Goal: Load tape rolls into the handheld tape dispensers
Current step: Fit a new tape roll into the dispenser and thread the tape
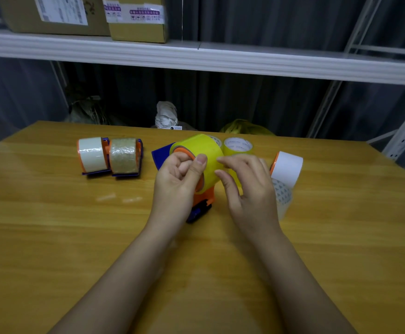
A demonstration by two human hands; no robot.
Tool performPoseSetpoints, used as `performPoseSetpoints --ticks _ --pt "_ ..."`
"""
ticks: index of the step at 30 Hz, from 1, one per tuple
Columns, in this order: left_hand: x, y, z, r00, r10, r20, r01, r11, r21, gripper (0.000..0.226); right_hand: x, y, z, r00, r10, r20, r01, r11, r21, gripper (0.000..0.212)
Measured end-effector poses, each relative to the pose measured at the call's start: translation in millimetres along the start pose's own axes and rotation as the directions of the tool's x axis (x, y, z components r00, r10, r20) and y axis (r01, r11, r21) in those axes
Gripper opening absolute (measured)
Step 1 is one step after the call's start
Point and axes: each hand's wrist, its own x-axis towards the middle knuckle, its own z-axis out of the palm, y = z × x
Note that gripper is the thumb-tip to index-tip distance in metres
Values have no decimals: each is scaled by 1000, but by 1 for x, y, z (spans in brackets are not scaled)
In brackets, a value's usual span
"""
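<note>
The left hand grips the yellow roll on its orange dispenser, its fingers curled into the core and its thumb pressed on the tape. The right hand touches the roll's right side with slightly bent fingers, holding nothing. Two loaded dispensers stand on the tabletop left of the roll.

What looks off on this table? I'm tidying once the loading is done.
Two pale strips, likely tape scraps, lie on the table in front of the two loaded dispensers. Nothing looks spilled or broken.
</note>
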Motion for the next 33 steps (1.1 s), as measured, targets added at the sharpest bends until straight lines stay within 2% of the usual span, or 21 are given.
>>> performPoseSetpoints --ticks 4,8,12,18,22,27,31,33 --pt "0 1 1 1000 -17 12 17 1000 2 22 0 1 -2 996 -53 -78 50 998 -31 9" --pt "-1 1 0 1000 -9 7 9 1000 -4 22 -1 1 -2 992 -116 -58 107 984 -142 5" --pt "-3 1 2 1000 12 10 -12 1000 8 25 -1 0 2 992 -106 -69 93 981 -172 6" --pt "-3 0 3 1000 20 12 -20 1000 -7 25 -1 1 3 998 -62 -26 59 992 -111 10" --pt "-2 0 1 999 -36 1 36 998 -55 22 0 1 0 999 -51 11 51 997 -50 10" --pt "1 -3 0 996 -90 -16 88 991 -101 23 1 2 -1 997 -71 30 72 996 -45 14" --pt "1 -3 0 994 -106 -6 105 990 -93 25 1 3 -2 998 -64 18 65 997 -47 6" --pt "1 -2 -1 994 -110 3 110 989 -95 25 0 3 -1 998 -67 10 67 996 -66 12"
